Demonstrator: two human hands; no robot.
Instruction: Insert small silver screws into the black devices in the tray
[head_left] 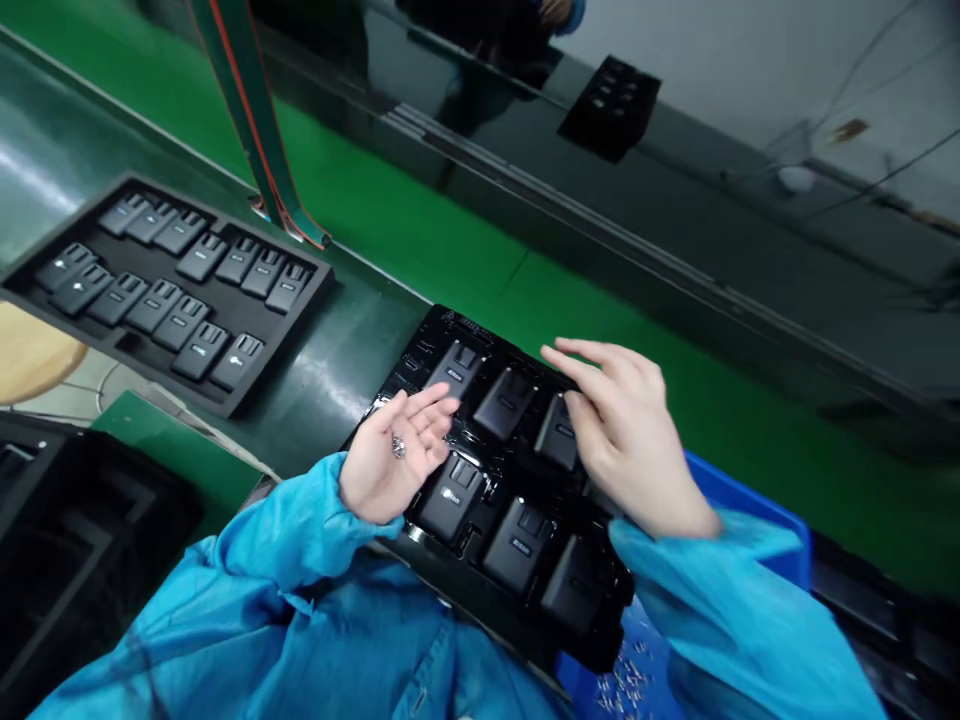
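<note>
A glossy black plastic tray (457, 325) lies under my hands, holding several black rectangular devices in two rows. My left hand (390, 455) is open with its palm up over the tray's near left side, touching no device that I can see. A small silvery piece (398, 447) sits at the base of its fingers; I cannot tell if it is a ring or a loose part. My right hand (622, 430) curves open over the far right device (556, 432), hiding part of it. Blue sleeves cover both arms.
A black tray (225, 395) of several small black devices lies on the green belt (360, 370) at left. A blue bin (742, 495) with loose metal parts sits at lower right. Black foam packaging stands at lower left, and a green-edged upright strip rises at top left.
</note>
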